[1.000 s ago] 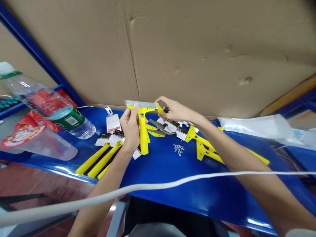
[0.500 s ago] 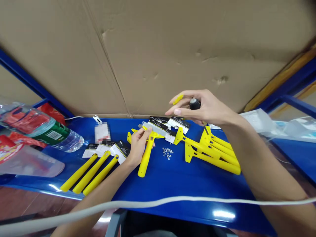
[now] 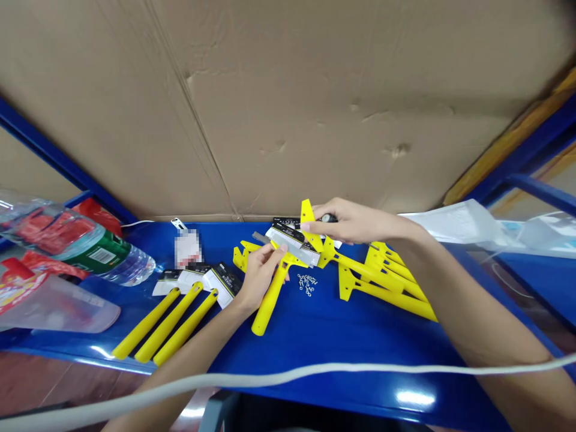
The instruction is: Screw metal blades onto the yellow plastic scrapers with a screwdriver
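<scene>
My left hand [image 3: 261, 273] is closed on a yellow scraper [image 3: 269, 303], its handle slanting toward the table's front. A flat grey blade [image 3: 292, 247] lies across the scraper's head beside my left thumb. My right hand [image 3: 344, 219] pinches a yellow end plate [image 3: 309, 219] upright above the blade's right end. A black round-ended tool [image 3: 329, 218] is tucked in the same hand; its far end is hidden. Small metal nuts and screws [image 3: 307, 283] lie just right of the scraper. More yellow plates [image 3: 243, 256] are partly hidden behind my left hand.
Several yellow scrapers [image 3: 391, 295] lie at the right; three yellow handles [image 3: 168, 324] lie at the left near black-and-white cards [image 3: 221, 283]. A plastic bottle [image 3: 103, 252] and a clear cup [image 3: 76, 303] stand further left. A white cable [image 3: 315, 364] crosses in front.
My right hand has come down and left to the scraper's head, with the yellow plate now showing broadside in its fingers. My left hand still holds the scraper, shifted slightly right.
</scene>
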`<action>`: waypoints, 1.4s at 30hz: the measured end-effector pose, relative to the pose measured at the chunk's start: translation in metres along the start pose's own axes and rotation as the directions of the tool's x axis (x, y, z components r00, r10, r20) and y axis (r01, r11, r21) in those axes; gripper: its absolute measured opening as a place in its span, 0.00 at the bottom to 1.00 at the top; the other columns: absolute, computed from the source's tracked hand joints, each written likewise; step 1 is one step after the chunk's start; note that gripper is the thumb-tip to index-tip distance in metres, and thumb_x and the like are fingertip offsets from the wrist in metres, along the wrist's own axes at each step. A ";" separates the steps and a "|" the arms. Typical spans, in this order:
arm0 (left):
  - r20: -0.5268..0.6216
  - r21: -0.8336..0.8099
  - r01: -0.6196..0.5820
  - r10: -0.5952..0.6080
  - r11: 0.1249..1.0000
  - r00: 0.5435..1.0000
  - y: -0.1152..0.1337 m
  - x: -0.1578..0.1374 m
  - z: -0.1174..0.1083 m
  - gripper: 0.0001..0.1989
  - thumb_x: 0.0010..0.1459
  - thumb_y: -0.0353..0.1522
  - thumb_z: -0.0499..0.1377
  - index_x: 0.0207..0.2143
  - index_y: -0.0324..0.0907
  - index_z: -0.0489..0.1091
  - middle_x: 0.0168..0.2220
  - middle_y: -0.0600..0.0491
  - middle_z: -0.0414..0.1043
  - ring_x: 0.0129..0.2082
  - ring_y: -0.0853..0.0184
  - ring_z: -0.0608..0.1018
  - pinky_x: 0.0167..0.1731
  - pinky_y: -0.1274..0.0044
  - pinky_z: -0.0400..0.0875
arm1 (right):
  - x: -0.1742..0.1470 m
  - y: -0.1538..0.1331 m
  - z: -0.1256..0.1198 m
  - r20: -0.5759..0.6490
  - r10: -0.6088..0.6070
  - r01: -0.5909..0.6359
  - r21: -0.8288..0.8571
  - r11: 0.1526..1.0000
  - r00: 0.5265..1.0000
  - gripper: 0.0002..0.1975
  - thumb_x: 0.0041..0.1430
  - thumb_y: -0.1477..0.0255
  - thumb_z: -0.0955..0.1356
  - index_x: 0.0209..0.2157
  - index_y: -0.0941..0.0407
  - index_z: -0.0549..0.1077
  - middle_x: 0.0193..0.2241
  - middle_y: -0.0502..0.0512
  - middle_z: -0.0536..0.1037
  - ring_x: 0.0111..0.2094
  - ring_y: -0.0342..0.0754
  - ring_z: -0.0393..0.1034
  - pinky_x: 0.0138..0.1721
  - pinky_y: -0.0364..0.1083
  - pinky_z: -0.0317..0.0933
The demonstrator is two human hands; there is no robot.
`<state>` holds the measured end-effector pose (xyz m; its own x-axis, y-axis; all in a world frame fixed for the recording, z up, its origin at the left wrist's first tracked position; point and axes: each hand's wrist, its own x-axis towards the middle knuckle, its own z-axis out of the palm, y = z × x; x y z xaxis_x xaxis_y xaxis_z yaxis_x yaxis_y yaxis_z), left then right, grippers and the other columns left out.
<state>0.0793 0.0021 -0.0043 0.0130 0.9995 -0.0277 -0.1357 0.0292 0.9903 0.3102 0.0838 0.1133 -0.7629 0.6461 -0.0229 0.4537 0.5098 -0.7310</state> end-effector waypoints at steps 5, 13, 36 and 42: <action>0.001 0.008 0.007 -0.008 1.000 1.000 0.002 -0.001 0.002 0.21 0.60 0.50 0.70 0.36 0.41 0.76 0.25 0.56 0.74 0.19 0.69 0.76 0.20 0.80 0.69 | 0.013 0.008 0.017 0.197 -0.035 0.031 0.023 0.999 0.980 0.19 0.71 0.53 0.68 0.38 0.55 0.75 0.28 0.50 0.78 0.26 0.44 0.70 0.29 0.45 0.62; -0.011 -0.037 0.036 -0.036 0.999 0.999 0.000 -0.001 -0.001 0.19 0.59 0.48 0.71 0.37 0.42 0.77 0.27 0.55 0.74 0.22 0.68 0.78 0.23 0.78 0.72 | 0.026 0.012 0.031 0.061 0.007 -0.003 -0.065 0.998 0.998 0.14 0.61 0.60 0.75 0.35 0.54 0.74 0.30 0.50 0.78 0.30 0.46 0.69 0.33 0.46 0.57; 0.078 0.008 0.087 -0.088 0.996 0.993 -0.009 0.007 -0.005 0.23 0.59 0.52 0.71 0.36 0.40 0.81 0.29 0.51 0.80 0.24 0.69 0.78 0.27 0.78 0.76 | 0.035 0.039 0.031 0.105 0.058 -0.066 0.077 0.995 0.993 0.17 0.51 0.59 0.81 0.30 0.54 0.76 0.27 0.48 0.78 0.26 0.43 0.66 0.29 0.46 0.58; 0.123 0.061 0.081 -0.088 0.995 0.989 -0.004 0.005 -0.003 0.21 0.59 0.50 0.72 0.33 0.40 0.81 0.30 0.51 0.81 0.26 0.67 0.80 0.29 0.77 0.76 | 0.038 0.039 0.031 0.097 0.058 -0.063 0.048 0.997 0.994 0.17 0.51 0.58 0.81 0.30 0.54 0.77 0.27 0.48 0.78 0.27 0.43 0.65 0.29 0.46 0.57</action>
<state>0.0771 0.0068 -0.0086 0.1463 0.9844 -0.0980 -0.0736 0.1097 0.9912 0.2851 0.1105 0.0625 -0.7760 0.6168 -0.1313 0.4786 0.4404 -0.7596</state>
